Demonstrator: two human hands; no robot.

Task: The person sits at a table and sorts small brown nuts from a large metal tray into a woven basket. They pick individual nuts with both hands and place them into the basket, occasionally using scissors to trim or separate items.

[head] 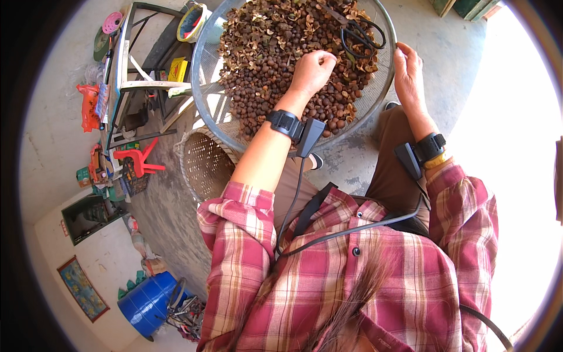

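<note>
A round mesh sieve tray (206, 110) with a metal-coloured rim lies before me, holding brown round seeds (259, 83) and a heap of dry, split husks (259, 26). Over the middle of the seeds is my left hand (313, 70), its fingers curled inward; whether anything sits within them is hidden. On the right, my right hand (409, 72) rests at the tray's rim, fingertips touching its outer edge, thumb side towards the tray. Black-handled scissors (358, 39) lie on the husks at the tray's upper right, near the rim.
Below the tray's left side stands a woven basket (189, 167). A metal frame (154, 84) and a bucket (179, 28) are at upper left. Further off are a red plastic stool (138, 158) and a blue barrel (147, 303). Cables run from my wrist devices across my lap.
</note>
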